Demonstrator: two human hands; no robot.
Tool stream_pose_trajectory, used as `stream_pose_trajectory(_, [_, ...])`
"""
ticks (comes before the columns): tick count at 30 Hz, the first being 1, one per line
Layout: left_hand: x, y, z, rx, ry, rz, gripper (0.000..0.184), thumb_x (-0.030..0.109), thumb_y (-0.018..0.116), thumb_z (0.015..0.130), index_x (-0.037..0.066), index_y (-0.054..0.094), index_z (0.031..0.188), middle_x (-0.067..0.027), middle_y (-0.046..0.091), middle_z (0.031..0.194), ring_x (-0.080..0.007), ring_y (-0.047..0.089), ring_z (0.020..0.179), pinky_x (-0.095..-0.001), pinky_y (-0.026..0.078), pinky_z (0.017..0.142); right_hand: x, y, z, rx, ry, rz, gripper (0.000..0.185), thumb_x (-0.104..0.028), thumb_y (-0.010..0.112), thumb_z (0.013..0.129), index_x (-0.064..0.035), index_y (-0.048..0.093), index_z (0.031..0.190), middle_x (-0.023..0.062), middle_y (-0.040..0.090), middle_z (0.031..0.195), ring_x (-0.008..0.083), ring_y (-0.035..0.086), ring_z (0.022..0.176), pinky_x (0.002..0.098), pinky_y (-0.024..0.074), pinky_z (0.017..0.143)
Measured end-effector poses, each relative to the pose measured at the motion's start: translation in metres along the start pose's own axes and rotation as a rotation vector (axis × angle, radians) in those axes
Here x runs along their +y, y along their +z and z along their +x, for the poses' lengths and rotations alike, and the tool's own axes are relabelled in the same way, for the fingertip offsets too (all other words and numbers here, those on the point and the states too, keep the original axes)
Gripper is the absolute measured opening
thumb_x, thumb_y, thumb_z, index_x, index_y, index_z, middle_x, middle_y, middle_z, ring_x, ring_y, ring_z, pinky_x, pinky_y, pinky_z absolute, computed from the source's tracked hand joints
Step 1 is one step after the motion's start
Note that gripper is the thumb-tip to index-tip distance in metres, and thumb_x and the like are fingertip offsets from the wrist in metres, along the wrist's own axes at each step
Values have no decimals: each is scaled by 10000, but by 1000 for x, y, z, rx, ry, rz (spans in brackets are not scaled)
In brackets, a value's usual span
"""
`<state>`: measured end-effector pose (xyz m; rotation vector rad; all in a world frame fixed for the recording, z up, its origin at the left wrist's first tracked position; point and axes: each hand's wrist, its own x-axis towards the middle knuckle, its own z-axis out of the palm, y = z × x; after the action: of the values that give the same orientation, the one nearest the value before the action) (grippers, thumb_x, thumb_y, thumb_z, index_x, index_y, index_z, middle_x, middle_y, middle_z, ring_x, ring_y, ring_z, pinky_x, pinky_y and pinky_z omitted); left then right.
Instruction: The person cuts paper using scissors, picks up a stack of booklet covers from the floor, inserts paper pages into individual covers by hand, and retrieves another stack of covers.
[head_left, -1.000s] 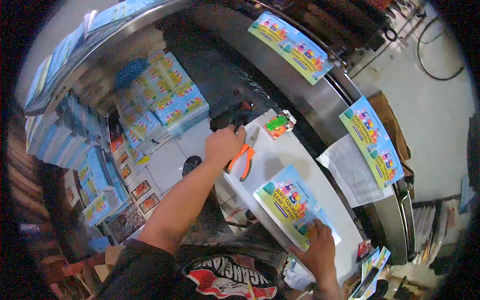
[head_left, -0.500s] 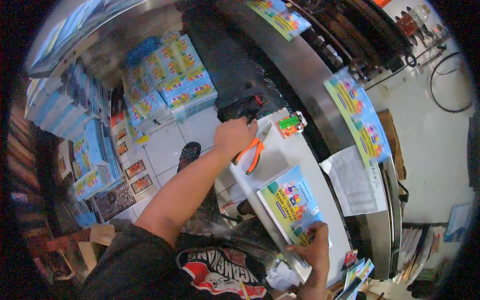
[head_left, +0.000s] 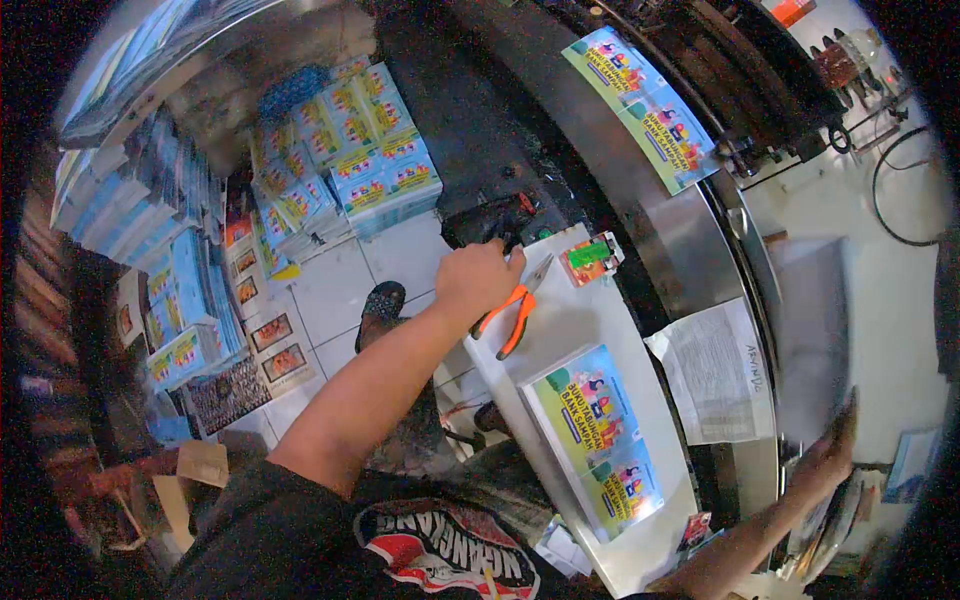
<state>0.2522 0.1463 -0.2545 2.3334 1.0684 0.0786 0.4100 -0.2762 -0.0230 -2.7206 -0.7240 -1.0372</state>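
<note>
My left hand is closed at the far left corner of a white table, its fingertips against something dark that I cannot make out. Beside it lie orange-handled pliers. Far to the right, my right hand grips the near end of a motion-blurred pale sheet. A stack of printed cover sheets, reading "BUKU TABUNGAN BANK SAMPAH", sits on the table. Another printed cover sheet rests across the metal surface of the machine.
A red and green packet sits by the pliers. Handwritten paper hangs over the machine's edge. Dark rollers are at upper right. Piles of printed sheets stand on the tiled floor at left, near a foot in a sandal.
My right hand has left the stack and swung right to the pale sheet. The two blurred printed sheets on the machine have shifted; one now shows sharply near the rollers. My left hand stays put.
</note>
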Motion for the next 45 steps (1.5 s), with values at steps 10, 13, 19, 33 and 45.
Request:
stream_pose_trajectory(10, [0,-2,-1,32,2,20,523,462,433,943,9,695,935,-221,704,824,-374,703,784,-494,556,717,-27,107,-32,-415,-112,4,406,-9,564,893,-70,605,1293,207,635,1244,371,585,1188,426,453,1005])
stream_pose_trajectory(13, [-1,2,-2,39,17,10,517,458,440,942,10,696,912,-229,700,811,-375,702,771,-497,556,702,-68,66,-86,-767,-9,139,492,-71,676,837,-20,564,1312,222,609,1278,382,574,1197,428,446,1023])
stream_pose_trajectory(19, [-2,3,-3,89,56,26,503,442,436,952,9,689,921,-237,696,817,-380,700,776,-503,556,718,-134,19,-190,-918,-225,274,734,-265,806,734,14,510,1345,229,435,1462,402,445,1325,452,404,1081])
stream_pose_trajectory(33, [1,-1,-3,56,53,42,519,455,412,967,19,692,946,-234,699,833,-379,700,797,-488,558,745,-117,-1,-151,-967,63,565,431,-166,761,756,-23,659,1150,173,668,1191,365,632,1104,392,518,928])
stream_pose_trajectory(45, [6,-7,-3,-8,3,22,550,475,383,966,12,681,981,-229,705,889,-384,696,857,-503,547,793,14,50,30,60,-35,46,500,37,406,910,-32,500,1396,167,580,1355,301,548,1269,382,429,1059])
